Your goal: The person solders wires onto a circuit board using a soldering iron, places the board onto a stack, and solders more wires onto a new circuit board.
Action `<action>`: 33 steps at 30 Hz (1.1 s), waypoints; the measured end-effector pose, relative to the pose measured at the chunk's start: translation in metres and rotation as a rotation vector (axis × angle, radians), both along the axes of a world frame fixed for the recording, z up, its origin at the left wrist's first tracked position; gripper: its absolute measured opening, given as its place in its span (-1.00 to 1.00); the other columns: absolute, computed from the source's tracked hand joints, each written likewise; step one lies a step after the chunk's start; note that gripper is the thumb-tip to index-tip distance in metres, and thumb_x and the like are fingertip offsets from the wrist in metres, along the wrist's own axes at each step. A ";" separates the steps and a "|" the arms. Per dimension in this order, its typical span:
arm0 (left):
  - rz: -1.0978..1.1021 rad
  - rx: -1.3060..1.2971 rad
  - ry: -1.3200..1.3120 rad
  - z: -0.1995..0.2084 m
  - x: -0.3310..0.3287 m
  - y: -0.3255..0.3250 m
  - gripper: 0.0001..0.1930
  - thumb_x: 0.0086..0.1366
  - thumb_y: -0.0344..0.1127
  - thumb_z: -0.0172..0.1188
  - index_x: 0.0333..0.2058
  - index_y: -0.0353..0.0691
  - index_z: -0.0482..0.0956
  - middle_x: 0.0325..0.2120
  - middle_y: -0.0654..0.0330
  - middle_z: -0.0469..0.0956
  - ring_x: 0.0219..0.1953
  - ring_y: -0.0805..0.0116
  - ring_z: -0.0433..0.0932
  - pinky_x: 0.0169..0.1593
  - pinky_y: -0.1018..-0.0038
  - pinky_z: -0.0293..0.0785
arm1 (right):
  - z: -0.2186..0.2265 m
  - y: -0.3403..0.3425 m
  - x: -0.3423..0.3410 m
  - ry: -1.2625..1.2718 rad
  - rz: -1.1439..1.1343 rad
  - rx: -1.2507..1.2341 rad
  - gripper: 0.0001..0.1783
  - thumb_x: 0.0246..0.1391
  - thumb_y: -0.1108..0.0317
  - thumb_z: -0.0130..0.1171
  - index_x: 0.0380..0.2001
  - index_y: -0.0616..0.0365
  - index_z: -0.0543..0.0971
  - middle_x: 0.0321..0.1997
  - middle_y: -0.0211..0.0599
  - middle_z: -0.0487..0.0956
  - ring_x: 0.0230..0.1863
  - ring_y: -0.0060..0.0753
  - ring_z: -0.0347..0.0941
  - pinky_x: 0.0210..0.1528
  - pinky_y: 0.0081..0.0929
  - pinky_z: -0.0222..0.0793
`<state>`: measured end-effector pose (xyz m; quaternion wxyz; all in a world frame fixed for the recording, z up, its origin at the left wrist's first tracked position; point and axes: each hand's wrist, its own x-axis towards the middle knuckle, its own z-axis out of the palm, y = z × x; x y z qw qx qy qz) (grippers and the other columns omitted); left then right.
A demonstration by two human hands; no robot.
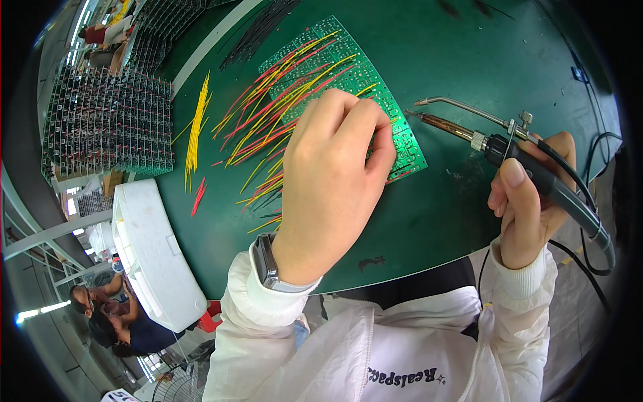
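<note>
A green panel of circuit boards (407,146) lies on the table, with rows of red and yellow wires (264,120) trailing off it to the left. My left hand (338,151) is over the panel, thumb and fingers pinched together; a bit of yellow wire shows at the fingertips, the rest hidden by the hand. To the right, my right hand (529,201) grips the handle of a soldering iron (449,127). Its tip points left, close to the panel's right edge but apart from it. A thin metal feed tube (465,107) is clamped alongside the iron.
Yellow wires (196,134), short red wires (199,196) and black wires (258,33) lie on the green table (462,201). Stacked circuit boards (110,124) and a white plastic bin (157,251) stand left. A cable (596,248) trails from the iron. Other people (110,315) sit beyond.
</note>
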<state>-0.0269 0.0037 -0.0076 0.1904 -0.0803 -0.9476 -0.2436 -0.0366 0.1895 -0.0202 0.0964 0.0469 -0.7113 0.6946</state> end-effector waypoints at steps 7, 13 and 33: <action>-0.009 0.003 -0.012 0.002 0.002 -0.007 -0.88 0.00 -0.57 0.25 -0.43 -0.33 0.53 -0.48 0.17 0.48 -0.46 0.38 0.50 -0.36 0.54 0.42 | 0.001 -0.003 0.000 -0.032 0.000 -0.012 -0.75 -0.03 0.37 0.13 -0.42 0.23 0.28 -0.67 -0.39 0.29 -0.79 -0.68 0.15 -0.74 -0.76 0.00; 0.452 0.047 0.064 0.030 -0.013 -0.119 -0.84 0.17 -0.37 0.21 -0.28 -0.30 0.60 -0.41 0.26 0.58 -0.39 0.53 0.51 -0.25 0.60 0.43 | 0.003 0.005 0.000 -0.079 0.059 -0.128 -0.68 -0.07 0.39 0.27 -0.40 0.22 0.30 -0.65 -0.36 0.38 -0.73 -0.69 0.26 -0.68 -0.76 0.14; 0.460 -0.239 -0.246 0.009 0.011 -0.206 -0.89 0.07 -0.53 0.22 -0.37 -0.34 0.57 -0.51 0.21 0.50 -0.50 0.51 0.45 -0.34 0.59 0.39 | 0.001 0.006 0.000 -0.070 0.066 -0.090 -0.66 -0.07 0.37 0.27 -0.40 0.22 0.29 -0.66 -0.37 0.37 -0.74 -0.68 0.24 -0.68 -0.75 0.15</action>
